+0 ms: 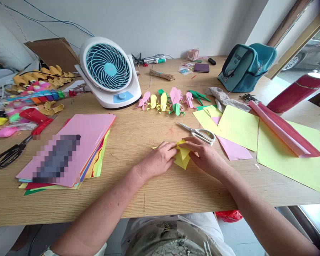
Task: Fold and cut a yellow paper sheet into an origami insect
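Note:
On the table in front of me lies a partly folded piece of yellow origami paper [183, 161]. My left hand [161, 158] presses on its left side, fingers bent and together. From the right, my right hand [201, 153] has its fingertips on the upper part of the same paper. The fingers cover some of the folds. Just behind my right hand lie scissors [201, 133] with white handles. Farther back stands a row of folded paper figures: pink [175, 95], yellow [163, 102] and green [198, 96].
A stack of coloured paper [96, 142] with a blurred dark object is on the left, near black-handled scissors [9, 155]. Behind stands a fan [109, 71]. Yellow sheets [238, 127], a rolled pink sheet [285, 131], a red bottle [296, 92] and a teal bag [245, 69] occupy the right.

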The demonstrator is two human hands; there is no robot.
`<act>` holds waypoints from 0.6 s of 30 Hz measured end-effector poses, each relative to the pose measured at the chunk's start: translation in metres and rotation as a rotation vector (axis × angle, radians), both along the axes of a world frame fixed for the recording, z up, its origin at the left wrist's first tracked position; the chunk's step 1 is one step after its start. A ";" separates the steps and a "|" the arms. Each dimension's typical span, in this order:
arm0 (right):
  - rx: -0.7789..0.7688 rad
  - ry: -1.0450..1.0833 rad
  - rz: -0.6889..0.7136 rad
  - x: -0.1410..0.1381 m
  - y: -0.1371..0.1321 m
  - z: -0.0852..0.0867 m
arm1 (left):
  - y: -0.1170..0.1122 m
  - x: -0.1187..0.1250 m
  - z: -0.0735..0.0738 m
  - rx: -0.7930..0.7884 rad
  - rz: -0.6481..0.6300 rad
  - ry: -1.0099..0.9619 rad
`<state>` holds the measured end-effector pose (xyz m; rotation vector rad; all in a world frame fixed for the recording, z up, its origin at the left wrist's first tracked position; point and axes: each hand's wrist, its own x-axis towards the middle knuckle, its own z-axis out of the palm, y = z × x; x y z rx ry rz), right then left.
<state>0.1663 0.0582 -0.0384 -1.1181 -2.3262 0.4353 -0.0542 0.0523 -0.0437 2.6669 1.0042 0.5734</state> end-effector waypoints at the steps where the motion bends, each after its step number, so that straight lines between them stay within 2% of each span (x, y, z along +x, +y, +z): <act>1: 0.012 -0.003 0.001 0.001 0.000 0.000 | 0.000 0.000 0.000 0.004 0.001 -0.002; 8: 0.155 -0.043 0.077 0.004 0.000 0.007 | -0.001 -0.001 0.000 0.035 0.025 0.034; 18: 0.174 -0.171 0.198 0.008 0.003 0.009 | -0.002 -0.001 0.001 -0.004 0.033 0.025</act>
